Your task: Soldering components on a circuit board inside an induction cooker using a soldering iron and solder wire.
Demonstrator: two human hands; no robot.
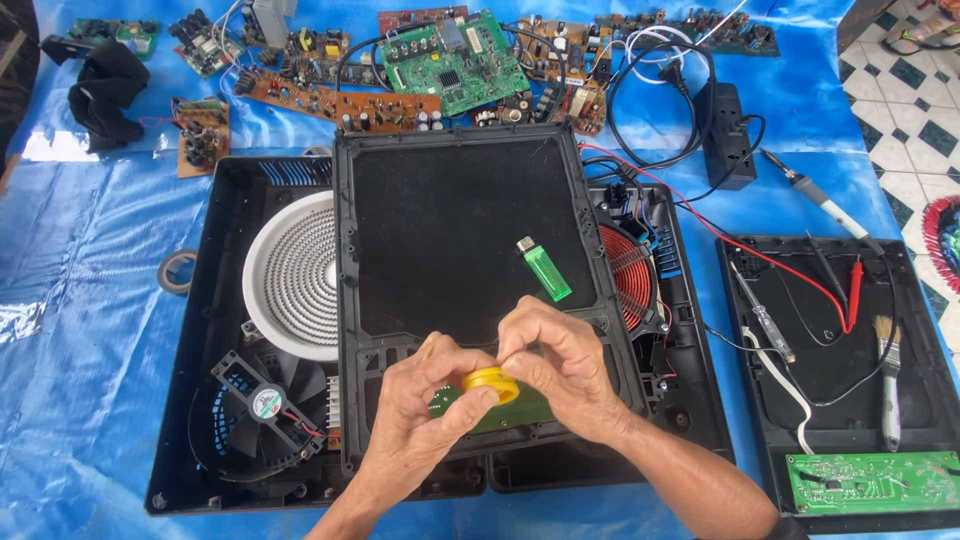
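- Left hand (pixel 425 400): fingers curled, thumb and fingertips closed on a yellow roll (pixel 490 381) and on the small green board (pixel 500 408) beneath it.
- Right hand (pixel 565 375): fingers bent, thumb and forefinger pinched at the top edge of the roll; what they grip there is too small to tell.
- Roll and board: held between both hands, just above the lower edge of the black panel (pixel 465 240).
- Panel: lies flat across an open cooker base (pixel 215 330), between a white coil (pixel 295 275) on the left and a copper coil (pixel 625 275) on the right.
- Green lighter (pixel 543 268): lies on the panel, near the right hand, apart from it.
- Fan (pixel 265 405): sits in the base, left of the left hand.
- Second tray (pixel 835 380), far right: carries a brush (pixel 886 370), probes and a green circuit board (pixel 870 482).
- Loose boards and a power strip (pixel 727 135) lie on the blue sheet (pixel 90 300) beyond.
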